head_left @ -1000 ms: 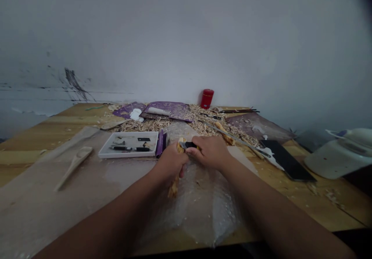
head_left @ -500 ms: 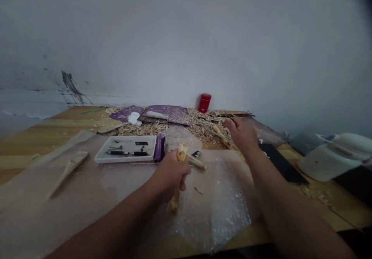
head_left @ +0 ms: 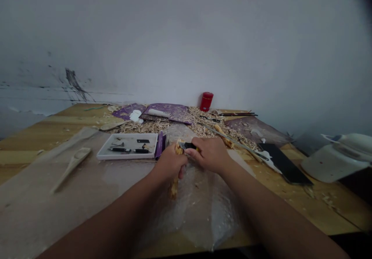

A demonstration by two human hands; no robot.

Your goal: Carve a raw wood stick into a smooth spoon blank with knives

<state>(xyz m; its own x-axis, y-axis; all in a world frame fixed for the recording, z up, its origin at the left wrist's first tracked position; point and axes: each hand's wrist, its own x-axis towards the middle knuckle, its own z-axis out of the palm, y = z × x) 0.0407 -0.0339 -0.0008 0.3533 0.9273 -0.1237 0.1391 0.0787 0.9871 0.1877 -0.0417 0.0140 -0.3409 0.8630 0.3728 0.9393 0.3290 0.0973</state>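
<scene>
The fingers (head_left: pixel 181 170) of the left hand (head_left: pixel 170 164) are clenching around 1 rough wooden piece (head_left: pixel 174 187), and the fingers (head_left: pixel 194 154) of the right hand (head_left: pixel 210 154) are gripping a small carving knife (head_left: pixel 188 145) with a dark body. The piece is standing steeply, its long axis running from a pale top end just above the left fist down and towards the person, with the lower end poking out below the fist. The knife is lying across that axis, coming in from the right and meeting the top end, so the 2 hands are sitting side by side and almost touching. Both are working over a sheet of bubble wrap (head_left: pixel 209 212) spread on the wooden surface (head_left: pixel 319 208). A white tray (head_left: pixel 101 152) of small tools is lying just left of the hands, a wooden spoon (head_left: pixel 71 166) farther left, and wood shavings (head_left: pixel 200 119) are piling behind.
</scene>
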